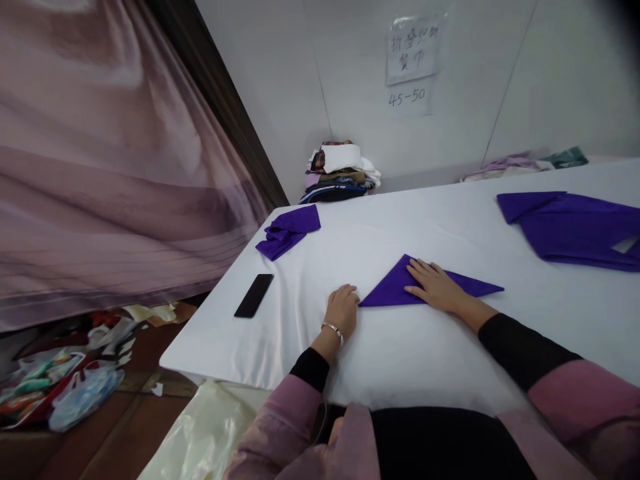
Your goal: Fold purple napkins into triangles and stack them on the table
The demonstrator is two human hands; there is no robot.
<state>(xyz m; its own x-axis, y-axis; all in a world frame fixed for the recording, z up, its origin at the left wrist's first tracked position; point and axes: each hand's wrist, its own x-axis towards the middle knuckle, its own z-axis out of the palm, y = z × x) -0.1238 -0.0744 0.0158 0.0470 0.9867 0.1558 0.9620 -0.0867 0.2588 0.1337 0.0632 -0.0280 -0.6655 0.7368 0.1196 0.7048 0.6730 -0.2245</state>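
Observation:
A purple cloth napkin (387, 288) lies folded into a flat triangle on the white-covered table, its long edge toward me. My right hand (434, 285) rests flat on it near the top point, palm down with the fingers spread. My left hand (343, 308), a silver bracelet at its wrist, lies on the tablecloth at the triangle's left corner. Its fingers are loosely bent and touch or nearly touch that corner; no grip on the cloth shows.
A crumpled purple cloth (289, 230) and a black phone (254, 295) lie on the left. More purple cloth (575, 227) spreads at the far right. Folded clothes (340, 175) are piled behind the white table (425, 360). A pink curtain (115, 160) hangs left, above plastic bags (85, 397).

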